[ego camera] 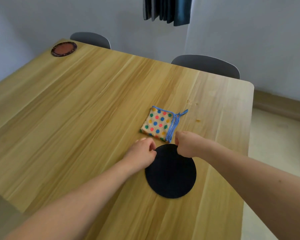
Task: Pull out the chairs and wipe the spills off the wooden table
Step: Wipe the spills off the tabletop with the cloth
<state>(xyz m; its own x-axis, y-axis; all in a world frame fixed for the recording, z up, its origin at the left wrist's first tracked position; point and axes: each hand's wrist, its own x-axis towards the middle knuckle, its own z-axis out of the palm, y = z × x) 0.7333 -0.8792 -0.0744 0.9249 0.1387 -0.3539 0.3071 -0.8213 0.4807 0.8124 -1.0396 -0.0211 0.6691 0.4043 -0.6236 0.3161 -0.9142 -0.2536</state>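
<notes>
Chair (208,65) seats hidden behind table (76,101); curtain (168,9) cut off.

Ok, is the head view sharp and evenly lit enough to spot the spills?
Head view: soft throughout; wide-angle bends the wooden table edges; right end washed paler by brighter light; small orange spills faint beside the dotted cloth.

Folded polka-dot cloth (159,124) lies on wooden table (76,101) near orange spills (197,120).

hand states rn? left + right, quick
Left hand: pinching the far edge of the black round mat.
Right hand: fingers curled, gripping the same mat's far edge.
</notes>
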